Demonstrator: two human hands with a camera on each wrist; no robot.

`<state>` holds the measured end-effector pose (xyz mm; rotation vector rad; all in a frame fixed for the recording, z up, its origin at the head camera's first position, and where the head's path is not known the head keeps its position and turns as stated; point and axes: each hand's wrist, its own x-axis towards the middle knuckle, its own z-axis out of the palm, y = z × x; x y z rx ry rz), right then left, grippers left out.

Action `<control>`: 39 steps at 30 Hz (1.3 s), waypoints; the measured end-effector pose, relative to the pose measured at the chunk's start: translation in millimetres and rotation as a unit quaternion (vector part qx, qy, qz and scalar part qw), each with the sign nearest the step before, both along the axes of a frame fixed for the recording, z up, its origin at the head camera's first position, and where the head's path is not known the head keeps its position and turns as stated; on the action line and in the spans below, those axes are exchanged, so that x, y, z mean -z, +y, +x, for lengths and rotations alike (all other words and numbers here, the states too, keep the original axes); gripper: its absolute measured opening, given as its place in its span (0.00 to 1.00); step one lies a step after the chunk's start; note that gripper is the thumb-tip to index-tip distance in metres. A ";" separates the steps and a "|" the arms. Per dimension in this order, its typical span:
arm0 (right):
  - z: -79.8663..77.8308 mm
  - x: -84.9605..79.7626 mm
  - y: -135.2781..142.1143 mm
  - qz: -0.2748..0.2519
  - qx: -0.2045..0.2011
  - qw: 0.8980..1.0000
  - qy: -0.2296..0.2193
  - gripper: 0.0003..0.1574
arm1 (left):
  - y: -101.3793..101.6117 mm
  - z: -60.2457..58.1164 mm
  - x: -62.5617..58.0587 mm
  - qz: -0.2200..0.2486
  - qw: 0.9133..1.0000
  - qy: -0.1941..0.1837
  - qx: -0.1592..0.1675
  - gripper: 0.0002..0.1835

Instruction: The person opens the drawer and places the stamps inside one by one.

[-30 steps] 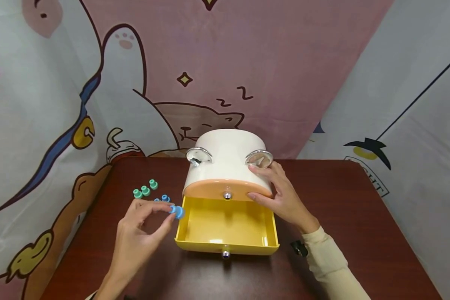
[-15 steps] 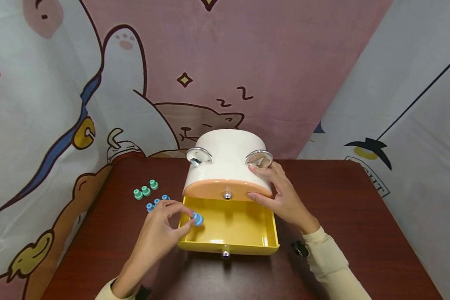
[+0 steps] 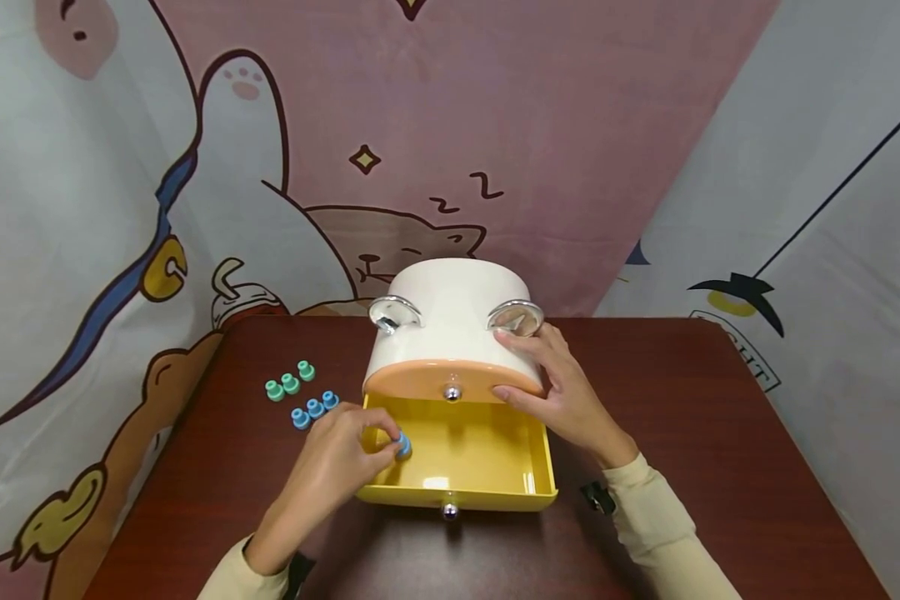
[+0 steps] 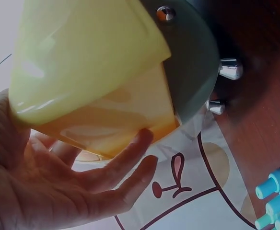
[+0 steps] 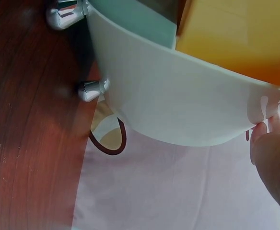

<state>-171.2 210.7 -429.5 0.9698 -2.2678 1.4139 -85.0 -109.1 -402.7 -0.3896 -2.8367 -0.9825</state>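
My left hand (image 3: 341, 454) pinches a small blue stepped peg (image 3: 403, 447), narrow at one end and wide at the other. It is low inside the left part of the yellow drawer (image 3: 468, 458), which is pulled out of a white rounded cabinet (image 3: 457, 308). In the left wrist view the drawer's wall hides the peg and some fingertips. On the cabinet's right side rests my right hand (image 3: 570, 400), thumb at the orange front (image 3: 412, 380) and fingers near a silver foot (image 3: 516, 318). The right wrist view has that hand (image 5: 276, 153) against the white shell.
Left of the cabinet, three blue pegs (image 3: 316, 408) stand in a slanted row on the brown table (image 3: 682, 458). Behind them is a similar row of three green pegs (image 3: 290, 383). A cartoon-printed cloth (image 3: 555, 167) hangs beyond the table's far edge.
My left hand has carried the blue peg rightward from beside the drawer's left wall and lowered it inside. The blue row has come into full view. My right hand keeps its place.
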 end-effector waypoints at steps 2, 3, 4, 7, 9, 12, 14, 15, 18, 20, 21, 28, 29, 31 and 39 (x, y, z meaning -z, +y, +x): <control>-0.1 0.0 0.1 0.002 0.000 1.000 -0.002 0.50 | 0.2 -0.6 -1.1 -0.009 1.000 -0.002 0.008 0.15; -0.1 0.2 0.2 0.002 0.000 1.000 -0.004 0.50 | 0.2 -0.8 -1.7 -0.013 1.000 -0.003 0.011 0.14; -0.1 0.1 0.4 0.003 0.000 1.000 -0.005 0.50 | 0.2 -0.9 -2.2 -0.016 1.000 -0.003 0.013 0.14; -0.3 0.3 0.9 0.006 0.002 1.000 -0.006 0.50 | 0.0 -1.8 -2.0 -0.023 1.000 -0.008 0.015 0.15; -0.4 0.5 1.1 0.006 0.003 1.000 -0.007 0.50 | 0.0 -2.1 -1.9 -0.027 0.999 -0.011 0.015 0.15; -0.3 0.2 1.5 0.009 0.005 1.000 -0.006 0.50 | 0.3 -2.4 -2.3 -0.026 0.999 -0.019 0.016 0.15; -0.1 0.1 1.5 0.009 0.005 1.000 -0.006 0.50 | -0.3 -2.3 -2.7 -0.014 0.999 -0.030 0.019 0.13; 0.0 0.1 1.5 0.010 0.005 1.000 -0.006 0.50 | -0.8 -2.0 -3.0 -0.004 0.999 -0.036 0.020 0.12; 0.2 -0.4 1.1 0.009 0.003 1.000 -0.004 0.50 | -4.5 0.4 -3.1 0.038 0.998 -0.049 0.020 0.11; 0.3 -0.4 0.7 0.007 0.002 1.000 -0.003 0.50 | -7.4 3.3 -2.3 0.068 0.996 -0.047 0.021 0.13; 0.3 -0.3 0.6 0.007 0.003 1.000 -0.003 0.50 | -9.0 5.0 -1.5 0.080 0.996 -0.039 0.019 0.15; 0.3 0.1 0.0 0.005 0.004 1.000 -0.002 0.50 | -20.9 11.9 11.3 0.177 0.982 0.062 0.003 0.18; 0.3 0.1 0.1 0.005 0.004 1.000 -0.002 0.50 | -23.4 11.9 13.8 0.202 0.977 0.064 0.003 0.18; 0.7 0.3 0.0 0.003 0.004 1.000 -0.003 0.50 | -29.1 11.6 18.3 0.248 0.967 0.063 -0.003 0.18; 1.2 1.9 0.3 0.005 0.008 1.000 -0.011 0.50 | -53.4 8.0 32.7 0.299 0.947 0.088 -0.077 0.17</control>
